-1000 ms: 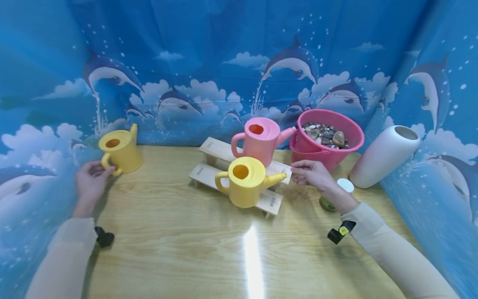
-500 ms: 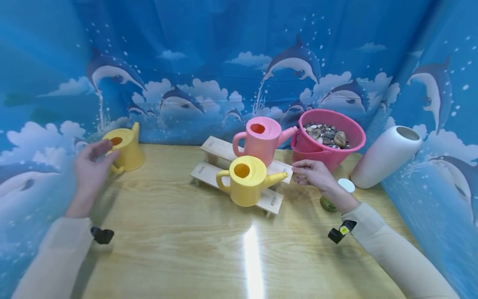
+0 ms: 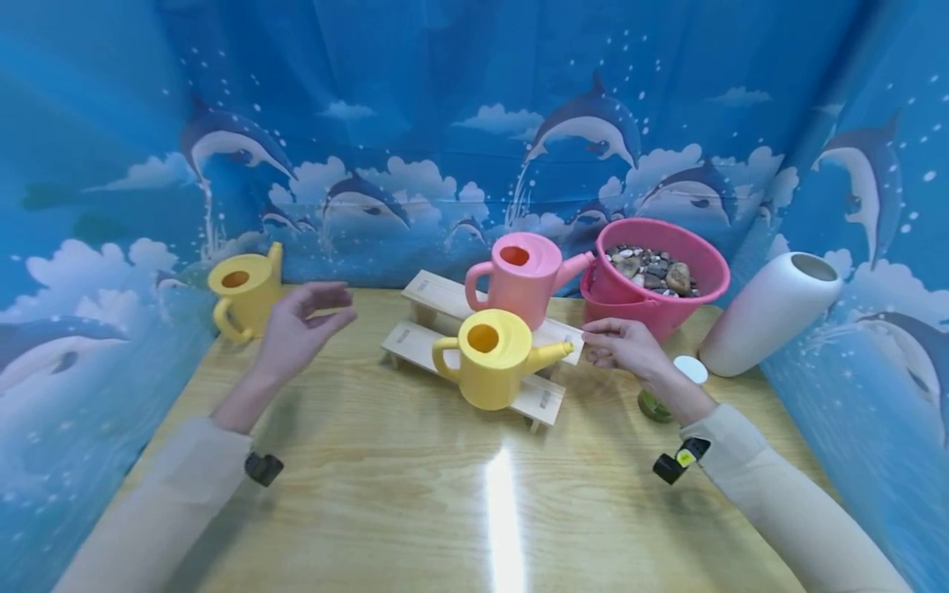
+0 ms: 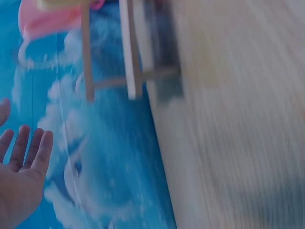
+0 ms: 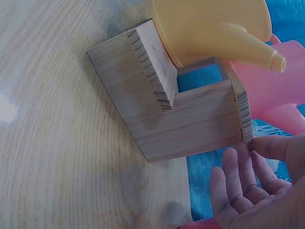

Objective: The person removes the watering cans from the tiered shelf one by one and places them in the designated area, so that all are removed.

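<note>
Showing marks (image 3: 544,399) too small to read on a wooden stand (image 3: 445,296) — pinched by the right hand (image 3: 624,346). Holding the left hand (image 3: 298,325) unladen, relaxed, between stand and leftmost yellow watering can (image 3: 254,290).

Looks like smooth, matt plastic on the left yellow watering can (image 3: 252,301), front yellow watering can (image 3: 489,383) and pink watering can (image 3: 522,290). Shows bare, grained wood on the two-step stand (image 5: 200,124), ridged at the cut ends. Shines glossily on the wood-grained table (image 3: 371,494). Looks smooth on the white vase (image 3: 767,317), like creased cloth on the backdrop (image 3: 415,74).
</note>
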A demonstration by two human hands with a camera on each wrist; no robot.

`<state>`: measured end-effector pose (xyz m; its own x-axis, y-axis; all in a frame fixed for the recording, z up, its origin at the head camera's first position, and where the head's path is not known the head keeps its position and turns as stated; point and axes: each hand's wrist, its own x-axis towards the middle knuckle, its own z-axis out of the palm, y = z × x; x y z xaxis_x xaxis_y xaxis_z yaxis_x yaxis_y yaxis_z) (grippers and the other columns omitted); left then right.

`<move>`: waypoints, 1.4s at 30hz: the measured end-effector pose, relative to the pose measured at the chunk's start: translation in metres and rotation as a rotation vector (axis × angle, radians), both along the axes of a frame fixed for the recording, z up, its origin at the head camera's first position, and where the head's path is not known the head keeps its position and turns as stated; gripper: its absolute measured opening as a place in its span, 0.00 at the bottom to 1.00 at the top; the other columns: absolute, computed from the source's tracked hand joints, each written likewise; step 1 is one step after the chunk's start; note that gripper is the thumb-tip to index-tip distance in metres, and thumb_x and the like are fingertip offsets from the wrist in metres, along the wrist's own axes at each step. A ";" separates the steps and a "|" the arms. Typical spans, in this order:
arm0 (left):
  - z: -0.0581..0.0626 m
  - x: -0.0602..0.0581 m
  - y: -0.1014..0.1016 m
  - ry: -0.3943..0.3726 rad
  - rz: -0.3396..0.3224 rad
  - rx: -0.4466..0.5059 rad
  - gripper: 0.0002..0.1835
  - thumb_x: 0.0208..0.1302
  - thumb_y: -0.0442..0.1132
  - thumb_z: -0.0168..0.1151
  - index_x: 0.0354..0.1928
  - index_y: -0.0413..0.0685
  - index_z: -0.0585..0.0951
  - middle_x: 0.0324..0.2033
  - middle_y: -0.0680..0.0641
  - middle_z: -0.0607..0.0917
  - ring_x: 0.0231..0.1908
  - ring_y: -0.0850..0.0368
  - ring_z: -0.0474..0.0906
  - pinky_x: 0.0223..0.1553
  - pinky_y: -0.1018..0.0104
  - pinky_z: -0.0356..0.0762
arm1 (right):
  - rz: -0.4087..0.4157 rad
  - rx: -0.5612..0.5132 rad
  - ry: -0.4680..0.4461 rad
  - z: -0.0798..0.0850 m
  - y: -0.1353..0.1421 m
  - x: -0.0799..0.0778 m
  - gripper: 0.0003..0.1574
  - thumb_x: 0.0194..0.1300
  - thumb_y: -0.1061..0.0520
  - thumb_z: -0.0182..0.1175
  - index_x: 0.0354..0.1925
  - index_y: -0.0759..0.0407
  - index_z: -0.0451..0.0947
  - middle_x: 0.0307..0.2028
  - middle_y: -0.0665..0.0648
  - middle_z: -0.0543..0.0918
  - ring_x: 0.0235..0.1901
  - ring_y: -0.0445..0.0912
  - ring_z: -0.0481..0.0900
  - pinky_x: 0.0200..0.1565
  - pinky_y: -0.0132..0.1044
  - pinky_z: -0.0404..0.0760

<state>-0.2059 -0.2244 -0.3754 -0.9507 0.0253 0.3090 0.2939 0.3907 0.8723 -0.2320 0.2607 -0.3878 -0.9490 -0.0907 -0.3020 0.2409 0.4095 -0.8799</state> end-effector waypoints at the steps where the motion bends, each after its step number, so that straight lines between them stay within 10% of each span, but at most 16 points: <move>1: -0.003 0.000 0.007 -0.012 -0.029 0.003 0.23 0.71 0.37 0.70 0.64 0.37 0.79 0.56 0.39 0.87 0.50 0.76 0.81 0.51 0.83 0.84 | 0.002 0.006 0.000 0.000 0.000 0.000 0.31 0.78 0.51 0.62 0.69 0.68 0.72 0.36 0.41 0.86 0.35 0.36 0.86 0.45 0.32 0.91; 14: -0.034 0.006 0.075 -0.121 -0.261 0.013 0.23 0.67 0.33 0.72 0.63 0.40 0.80 0.57 0.37 0.87 0.58 0.41 0.86 0.59 0.56 0.89 | -0.005 0.020 0.000 0.001 -0.001 0.001 0.30 0.78 0.51 0.62 0.69 0.67 0.73 0.38 0.43 0.86 0.35 0.36 0.86 0.46 0.34 0.92; 42: -0.043 0.020 0.079 -0.167 -0.325 -0.051 0.14 0.63 0.36 0.76 0.50 0.47 0.85 0.47 0.44 0.90 0.47 0.51 0.85 0.53 0.60 0.89 | -0.004 0.011 -0.001 0.000 0.001 0.000 0.30 0.78 0.50 0.62 0.68 0.66 0.73 0.38 0.43 0.86 0.36 0.37 0.87 0.47 0.34 0.92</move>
